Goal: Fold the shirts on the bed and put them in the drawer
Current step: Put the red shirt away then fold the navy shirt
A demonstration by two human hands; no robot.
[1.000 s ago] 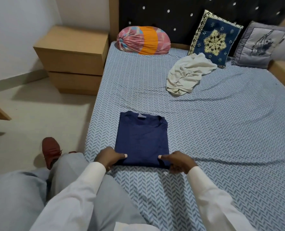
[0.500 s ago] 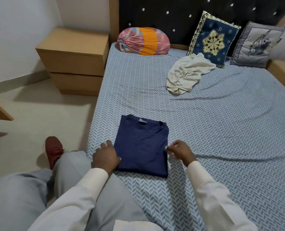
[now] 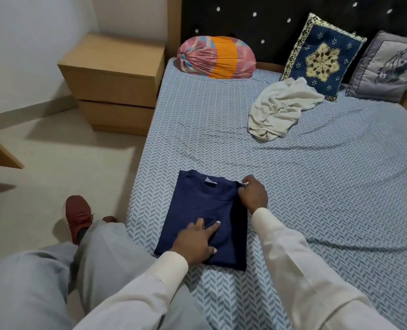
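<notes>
The left hand (image 3: 193, 244), fingers straight, presses flat on the shirt (image 3: 197, 206); the right hand (image 3: 253, 195) pinches its corner, beyond and right of that.

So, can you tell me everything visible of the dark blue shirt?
The dark blue shirt is folded into a rectangle and lies flat on the bed near its left edge, collar away from the person, a white label at the neck. It looks like soft cloth. The left hand presses on it; the right hand pinches its far right corner.
</notes>
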